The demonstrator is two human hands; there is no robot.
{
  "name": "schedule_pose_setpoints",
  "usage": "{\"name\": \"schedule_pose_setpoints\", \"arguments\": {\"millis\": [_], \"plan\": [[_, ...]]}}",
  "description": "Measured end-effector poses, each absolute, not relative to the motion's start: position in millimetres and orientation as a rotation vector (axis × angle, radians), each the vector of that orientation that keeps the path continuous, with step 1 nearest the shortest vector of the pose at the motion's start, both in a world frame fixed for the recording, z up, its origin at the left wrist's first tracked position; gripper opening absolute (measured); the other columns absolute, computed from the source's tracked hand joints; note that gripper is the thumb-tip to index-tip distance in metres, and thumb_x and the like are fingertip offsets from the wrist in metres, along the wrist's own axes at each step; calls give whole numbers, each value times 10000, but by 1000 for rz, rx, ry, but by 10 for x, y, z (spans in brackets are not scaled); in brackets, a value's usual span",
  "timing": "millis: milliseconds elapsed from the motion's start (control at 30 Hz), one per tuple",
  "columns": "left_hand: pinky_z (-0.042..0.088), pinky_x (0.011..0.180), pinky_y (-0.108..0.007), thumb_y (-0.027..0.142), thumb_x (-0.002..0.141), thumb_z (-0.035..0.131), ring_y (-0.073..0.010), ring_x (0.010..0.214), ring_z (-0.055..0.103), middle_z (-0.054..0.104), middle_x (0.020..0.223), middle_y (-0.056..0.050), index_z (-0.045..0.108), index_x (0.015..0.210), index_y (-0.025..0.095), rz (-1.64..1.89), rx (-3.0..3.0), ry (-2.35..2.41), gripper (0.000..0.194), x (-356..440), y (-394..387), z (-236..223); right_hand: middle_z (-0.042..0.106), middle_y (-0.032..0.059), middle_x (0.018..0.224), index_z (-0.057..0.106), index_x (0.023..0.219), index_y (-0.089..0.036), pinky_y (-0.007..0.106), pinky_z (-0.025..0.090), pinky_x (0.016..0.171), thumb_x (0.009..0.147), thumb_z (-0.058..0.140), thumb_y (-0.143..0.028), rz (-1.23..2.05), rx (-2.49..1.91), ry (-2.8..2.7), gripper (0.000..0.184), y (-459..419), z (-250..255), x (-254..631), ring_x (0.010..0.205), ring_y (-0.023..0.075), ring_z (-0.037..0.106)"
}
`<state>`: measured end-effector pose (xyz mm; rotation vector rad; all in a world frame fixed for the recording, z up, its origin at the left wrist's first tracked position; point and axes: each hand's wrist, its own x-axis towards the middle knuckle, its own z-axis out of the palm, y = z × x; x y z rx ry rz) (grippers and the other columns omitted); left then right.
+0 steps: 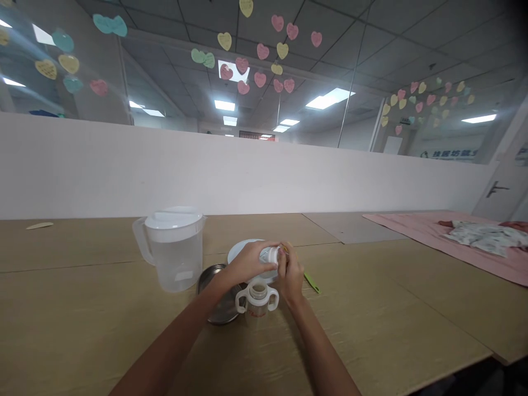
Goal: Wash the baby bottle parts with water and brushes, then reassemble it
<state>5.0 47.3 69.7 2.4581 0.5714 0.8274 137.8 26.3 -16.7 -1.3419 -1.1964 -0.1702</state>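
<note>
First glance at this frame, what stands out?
Both hands meet at mid-table: the left hand and right hand grip a small white cap just above an open two-handled baby bottle. To their left stands a clear lidded pitcher, with a metal lid lying flat by the bottle. Pastel paper hearts dot the glass above the white partition.

The pitcher [172, 250] is clear with a white lid. The baby bottle [258, 300] is clear with white handles and red lettering. A grey metal dish [214, 291] and a white plate [241, 250] lie on the light wood-grain table [391, 308]. The spoon [312, 282] is green; the blanket [454, 242] is pink.
</note>
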Motion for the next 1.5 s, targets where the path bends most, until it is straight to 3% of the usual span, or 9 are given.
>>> {"name": "schedule_pose_setpoints", "arguments": {"millis": [133, 300, 567, 767, 900, 1033, 1167, 1333, 1500], "plan": [[409, 892, -303, 287, 649, 705, -236, 1021, 563, 639, 1110, -30, 583, 1165, 219, 762, 2526, 538, 535, -4, 530, 685, 661, 102, 919, 576, 1075, -155, 259, 429, 611, 883, 305, -445, -192, -1314, -1246, 441, 235, -154, 1341, 705, 171, 611], [389, 914, -294, 336, 705, 662, -228, 1059, 545, 617, 1156, -30, 590, 1158, 223, 709, 2540, 379, 472, -104, 514, 768, 654, 100, 964, 596, 1037, -166, 281, 464, 682, 865, 321, -471, -115, -1223, -1212, 445, 189, -122, 1291, 773, 177, 617], [375, 931, -296, 345, 750, 611, -219, 1069, 526, 591, 1172, -44, 550, 1171, 206, 849, 2595, 629, 448, -212, 617, 758, 626, 25, 648, 439, 1152, -144, 241, 432, 504, 841, 316, -574, 230, -1013, -829, 544, 262, -47, 1500, 484, 129, 556], [411, 859, -335, 301, 760, 551, -251, 999, 541, 518, 1141, -142, 531, 1136, 132, 634, 2844, 1098, 412, -237, 750, 567, 644, 72, 801, 534, 934, -155, 261, 397, 588, 756, 487, -558, -51, -1479, -1140, 443, 393, -245, 1546, 638, 167, 573], [421, 806, -327, 344, 746, 557, -268, 969, 561, 586, 1071, -148, 552, 1090, 125, 396, 2901, 1193, 408, -218, 775, 458, 633, 72, 780, 588, 714, -178, 291, 395, 668, 748, 517, -517, -236, -1602, -1339, 348, 469, -342, 1557, 764, 202, 563], [427, 729, -319, 359, 746, 548, -265, 852, 600, 657, 934, -149, 618, 951, 121, 281, 2893, 1241, 322, -212, 826, 356, 620, 122, 965, 630, 619, -176, 374, 359, 855, 725, 584, -429, -363, -1643, -1460, 278, 500, -378, 1574, 971, 252, 518], [410, 798, -316, 361, 769, 502, -250, 906, 579, 658, 938, -145, 669, 862, 129, 214, 2907, 1251, 300, -228, 893, 274, 564, 156, 1110, 682, 648, -160, 409, 320, 906, 736, 579, -432, -317, -1791, -1367, 304, 484, -382, 1547, 1064, 293, 471], [375, 882, -378, 302, 733, 508, -275, 981, 539, 638, 938, -150, 688, 796, 120, 225, 2907, 1332, 264, -217, 898, 241, 543, 171, 1144, 710, 753, -139, 383, 306, 924, 774, 527, -477, -212, -1884, -1318, 385, 478, -390, 1522, 1105, 290, 449], [400, 852, -328, 323, 749, 515, -245, 980, 558, 638, 1019, -123, 652, 992, 141, 371, 2880, 1359, 333, -301, 753, 594, 558, 174, 1113, 694, 866, -129, 375, 333, 894, 810, 430, -516, -223, -1770, -1239, 472, 506, -463, 1565, 1085, 282, 464]]}}
